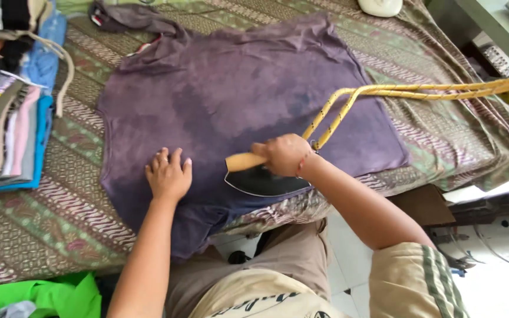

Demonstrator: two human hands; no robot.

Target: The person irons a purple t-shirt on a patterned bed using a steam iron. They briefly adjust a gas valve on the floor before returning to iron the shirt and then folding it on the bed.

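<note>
A person irons a faded purple T-shirt (pixel 237 88) spread flat across a tabletop (pixel 72 200) covered with a green and brown patterned cloth. The right hand (pixel 283 154) is closed around the pale wooden handle of a dark iron (pixel 260 176), which rests on the shirt's near edge, just right of centre. The left hand (pixel 168 174) lies open, palm down and fingers spread, pressing the fabric just beside the iron, to its left. A yellow braided cord (pixel 419 90) loops from the iron's handle and runs off toward the far right. The shirt's lower part hangs over the near edge of the tabletop toward the person's lap. At far left sits a stack of folded clothes (pixel 7 100) in mixed colours, well apart from the shirt. A bright green garment (pixel 48 294) lies at the near left corner. A white rounded object (pixel 380 6) sits at the far edge, only partly seen.
</note>
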